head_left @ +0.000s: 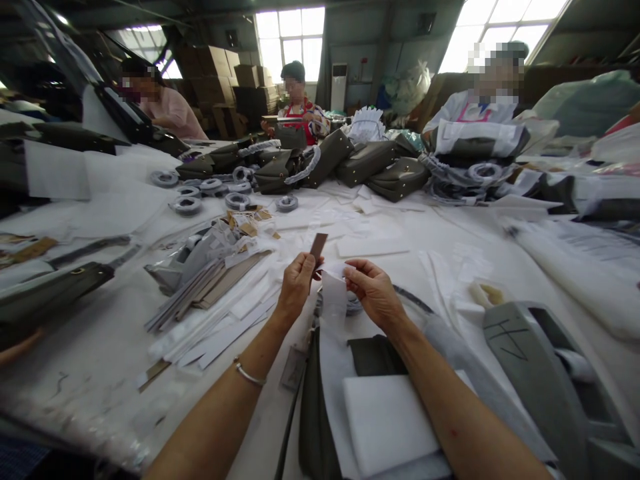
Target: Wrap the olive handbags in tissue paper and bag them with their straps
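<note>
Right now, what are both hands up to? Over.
Left hand: gripping brown strip. Right hand: pinching thin white sheet. Nearby clutter: white foam pad, dark green bag.

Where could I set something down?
Bare tabletop shows at lower left, between the dark bag and the strips; perhaps also right of centre, before the far bags. Crowded: among those bags, the wrapped rings, and around the white slab.

White table [95, 387], dark bags [315, 420], strips [210, 287], tape dispenser [530, 380] atop
</note>
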